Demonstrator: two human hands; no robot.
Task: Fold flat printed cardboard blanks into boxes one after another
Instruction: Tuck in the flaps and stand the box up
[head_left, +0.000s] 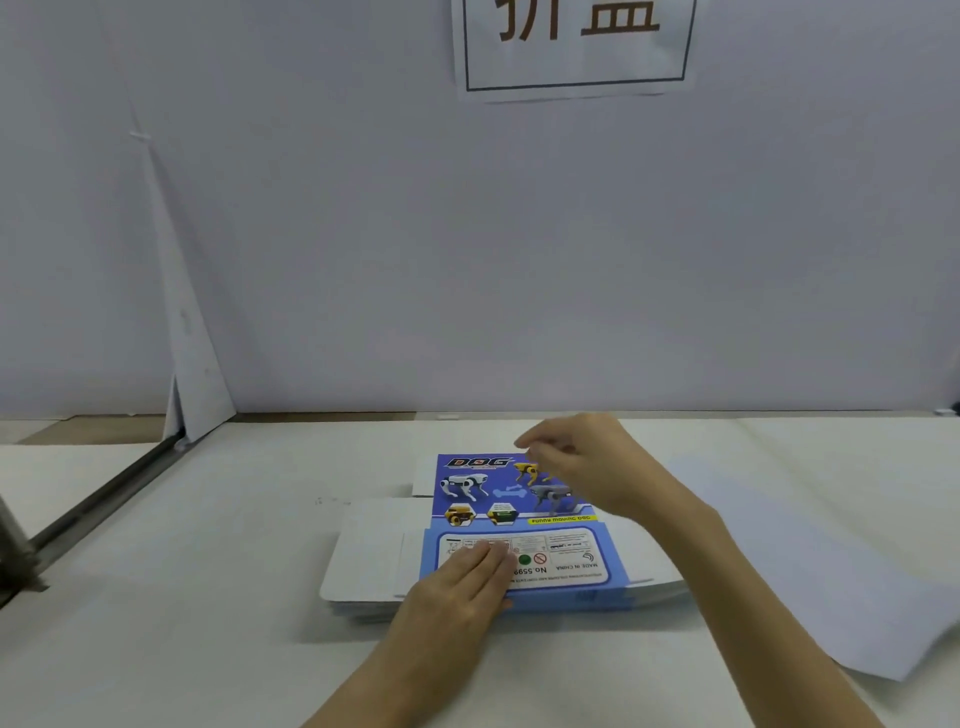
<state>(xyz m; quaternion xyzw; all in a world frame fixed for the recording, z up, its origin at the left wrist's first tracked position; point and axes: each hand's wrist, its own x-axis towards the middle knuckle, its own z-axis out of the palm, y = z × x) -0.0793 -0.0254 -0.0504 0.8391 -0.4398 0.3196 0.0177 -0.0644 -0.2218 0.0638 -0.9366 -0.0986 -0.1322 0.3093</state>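
Observation:
A stack of flat cardboard blanks (363, 571) lies in the middle of the table, white flaps showing at the left. The top blank (488, 493) is printed blue and purple with robot dogs and the word DOG. My left hand (467, 577) lies flat on its near pale-blue panel, fingers together and pressing down. My right hand (587, 462) hovers over the blank's far right corner, fingers loosely curled, with nothing visibly held. It hides that corner of the print.
A white partition wall (467, 234) with a paper sign (571, 47) stands behind the table. A folded white support (192, 395) and a dark metal rail (104, 504) sit at the left. A large white sheet (831, 561) lies at the right.

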